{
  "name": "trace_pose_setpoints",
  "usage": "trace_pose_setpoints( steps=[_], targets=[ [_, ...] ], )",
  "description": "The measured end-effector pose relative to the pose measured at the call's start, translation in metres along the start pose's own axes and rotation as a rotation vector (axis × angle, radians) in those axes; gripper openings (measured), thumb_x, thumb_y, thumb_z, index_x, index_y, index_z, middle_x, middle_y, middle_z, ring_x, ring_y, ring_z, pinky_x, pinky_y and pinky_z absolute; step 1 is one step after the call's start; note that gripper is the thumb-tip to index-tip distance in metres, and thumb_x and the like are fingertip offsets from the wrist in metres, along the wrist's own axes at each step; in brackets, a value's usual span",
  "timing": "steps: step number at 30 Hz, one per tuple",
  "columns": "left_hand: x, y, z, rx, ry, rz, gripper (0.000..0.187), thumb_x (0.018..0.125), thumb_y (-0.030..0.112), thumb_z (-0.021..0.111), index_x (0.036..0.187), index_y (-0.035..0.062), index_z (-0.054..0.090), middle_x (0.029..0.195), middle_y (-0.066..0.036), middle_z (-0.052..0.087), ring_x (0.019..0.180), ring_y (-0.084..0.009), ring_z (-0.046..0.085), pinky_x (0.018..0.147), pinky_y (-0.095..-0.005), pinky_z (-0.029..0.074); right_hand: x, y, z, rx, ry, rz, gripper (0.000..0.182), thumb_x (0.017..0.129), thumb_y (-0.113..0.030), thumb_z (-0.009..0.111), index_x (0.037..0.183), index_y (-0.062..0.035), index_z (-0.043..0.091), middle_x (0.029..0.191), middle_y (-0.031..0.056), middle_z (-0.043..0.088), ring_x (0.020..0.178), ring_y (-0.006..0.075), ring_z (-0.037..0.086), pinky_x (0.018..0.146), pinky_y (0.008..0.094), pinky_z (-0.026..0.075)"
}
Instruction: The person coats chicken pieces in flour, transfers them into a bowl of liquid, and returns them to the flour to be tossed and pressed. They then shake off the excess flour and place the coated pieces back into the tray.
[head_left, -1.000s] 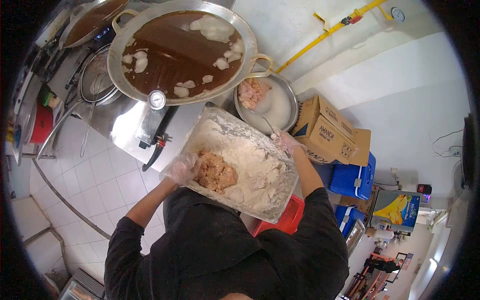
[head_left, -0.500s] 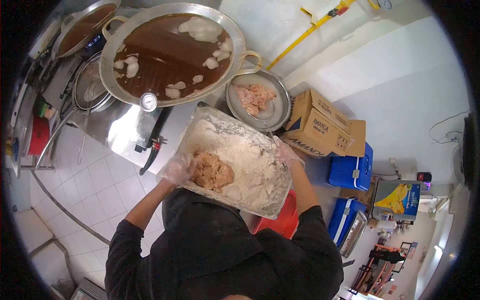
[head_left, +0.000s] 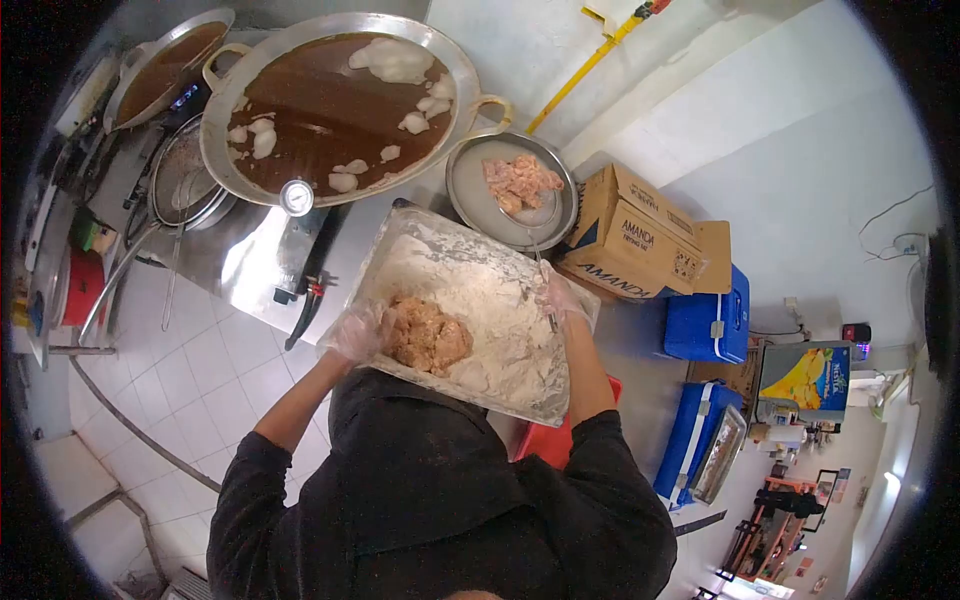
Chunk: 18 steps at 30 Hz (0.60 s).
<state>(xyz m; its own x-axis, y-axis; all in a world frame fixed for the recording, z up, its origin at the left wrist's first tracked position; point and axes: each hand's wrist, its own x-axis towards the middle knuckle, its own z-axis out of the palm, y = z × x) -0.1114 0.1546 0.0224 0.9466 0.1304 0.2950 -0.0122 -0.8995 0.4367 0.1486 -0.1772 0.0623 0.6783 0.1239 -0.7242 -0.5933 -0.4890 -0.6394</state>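
Note:
A metal tray [head_left: 545, 408] of white flour lies in front of me, tilted in view. Battered raw meat [head_left: 428, 335], probably chicken, is heaped in its left part. My left hand [head_left: 358, 332], in a clear plastic glove, is at the tray's left side, with loosely spread fingers against the meat. Also gloved, my right hand [head_left: 562, 298] is closed around the thin handle of a strainer [head_left: 541, 222] at the tray's far right. The strainer's basket carries pale raw meat [head_left: 522, 184] over a round metal bowl [head_left: 468, 205] of cloudy liquid.
A large pan of brown oil [head_left: 330, 90] with white solid lumps stands at the far left, with a dial thermometer [head_left: 297, 198] on its near rim. Right of the bowl are a cardboard box [head_left: 640, 245] and blue coolers [head_left: 710, 315]. A red container [head_left: 545, 442] is partly under the tray.
The strainer with the raw meat has shifted right within the bowl, and its handle now shows more at my right hand. My left hand stays beside the battered meat. The view has shifted slightly.

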Motion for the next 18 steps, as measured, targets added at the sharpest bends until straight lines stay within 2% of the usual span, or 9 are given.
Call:
trace_pose_setpoints(
  steps=[2, 5, 8, 10, 12, 15, 16, 17, 18],
  targets=[
    [0.001, -0.004, 0.001, 0.003, -0.086, -0.015, 0.023, 0.093, 0.028, 0.054, 0.089, 0.0052, 0.059, 0.08, -0.021, 0.061, 0.07, -0.0408, 0.061, 0.062, -0.0506, 0.051, 0.029, 0.021, -0.008, 0.091, -0.091, -0.051, 0.053, 0.098, -0.052, 0.039, 0.128, -0.0103, 0.053, 0.094, 0.0063, 0.056, 0.075, 0.0181, 0.055, 0.058, 0.034, 0.045],
    [0.0, -0.003, -0.003, 0.001, -0.123, -0.037, 0.026, 0.094, 0.03, 0.052, 0.091, 0.0051, 0.058, 0.083, -0.022, 0.062, 0.073, -0.041, 0.062, 0.066, -0.0507, 0.052, 0.031, 0.023, -0.005, 0.106, 0.008, 0.014, 0.048, 0.098, -0.052, 0.041, 0.124, -0.0141, 0.053, 0.084, 0.0017, 0.055, 0.066, 0.0165, 0.052, 0.052, 0.0326, 0.042],
    [0.002, 0.001, -0.006, -0.009, -0.197, -0.112, 0.028, 0.095, 0.031, 0.05, 0.093, 0.0047, 0.058, 0.087, -0.023, 0.062, 0.078, -0.0411, 0.062, 0.07, -0.0505, 0.052, 0.032, 0.035, -0.008, 0.157, -0.047, -0.011, 0.049, 0.096, -0.052, 0.044, 0.125, -0.0137, 0.052, 0.087, 0.003, 0.057, 0.068, 0.0195, 0.055, 0.054, 0.0353, 0.045],
    [0.002, -0.002, -0.004, 0.002, -0.226, -0.097, 0.027, 0.096, 0.03, 0.049, 0.095, 0.0046, 0.057, 0.089, -0.023, 0.062, 0.081, -0.0408, 0.062, 0.071, -0.05, 0.052, 0.039, 0.059, -0.021, 0.208, -0.143, -0.011, 0.05, 0.094, -0.05, 0.049, 0.128, -0.0132, 0.05, 0.098, 0.0068, 0.058, 0.076, 0.0239, 0.058, 0.06, 0.0422, 0.048],
    [0.0, -0.005, -0.004, 0.032, -0.216, -0.003, 0.025, 0.095, 0.028, 0.048, 0.097, 0.0048, 0.057, 0.09, -0.022, 0.062, 0.081, -0.0401, 0.062, 0.071, -0.0492, 0.052, 0.031, 0.084, -0.021, -0.007, -0.11, -0.097, 0.048, 0.091, -0.042, 0.054, 0.128, -0.0113, 0.051, 0.105, 0.0102, 0.06, 0.083, 0.0277, 0.06, 0.063, 0.047, 0.05],
    [0.012, 0.014, -0.035, -0.064, -0.309, -0.177, 0.022, 0.094, 0.025, 0.048, 0.098, 0.0047, 0.056, 0.093, -0.021, 0.061, 0.083, -0.0372, 0.061, 0.069, -0.0476, 0.052, -0.008, 0.13, -0.013, -0.602, 0.101, -0.491, 0.041, 0.084, -0.022, 0.06, 0.121, -0.0049, 0.054, 0.109, 0.0144, 0.062, 0.087, 0.032, 0.063, 0.068, 0.051, 0.051],
    [-0.002, -0.005, -0.01, 0.013, -0.136, 0.038, 0.019, 0.092, 0.02, 0.049, 0.098, 0.0038, 0.056, 0.095, -0.02, 0.06, 0.085, -0.0345, 0.06, 0.067, -0.0467, 0.052, -0.037, 0.138, -0.008, -0.753, 0.121, -0.583, 0.04, 0.082, -0.017, 0.06, 0.12, -0.003, 0.054, 0.109, 0.0155, 0.062, 0.088, 0.0329, 0.063, 0.071, 0.0518, 0.051],
    [-0.003, -0.006, -0.011, -0.016, -0.075, 0.047, 0.019, 0.092, 0.02, 0.049, 0.099, 0.0036, 0.057, 0.096, -0.02, 0.06, 0.086, -0.0343, 0.06, 0.067, -0.0467, 0.052, -0.07, 0.142, -0.002, -0.901, 0.156, -0.677, 0.039, 0.081, -0.012, 0.06, 0.118, -0.001, 0.055, 0.109, 0.0167, 0.062, 0.089, 0.0339, 0.063, 0.073, 0.0525, 0.051],
    [-0.002, -0.005, -0.016, -0.044, -0.015, 0.056, 0.019, 0.093, 0.019, 0.049, 0.099, 0.0035, 0.057, 0.097, -0.019, 0.06, 0.087, -0.0342, 0.06, 0.067, -0.0467, 0.052, -0.111, 0.13, 0.014, -1.089, 0.162, -0.646, 0.039, 0.082, -0.012, 0.059, 0.118, -0.0001, 0.055, 0.109, 0.0177, 0.061, 0.089, 0.0345, 0.062, 0.076, 0.0526, 0.051]
  ],
)
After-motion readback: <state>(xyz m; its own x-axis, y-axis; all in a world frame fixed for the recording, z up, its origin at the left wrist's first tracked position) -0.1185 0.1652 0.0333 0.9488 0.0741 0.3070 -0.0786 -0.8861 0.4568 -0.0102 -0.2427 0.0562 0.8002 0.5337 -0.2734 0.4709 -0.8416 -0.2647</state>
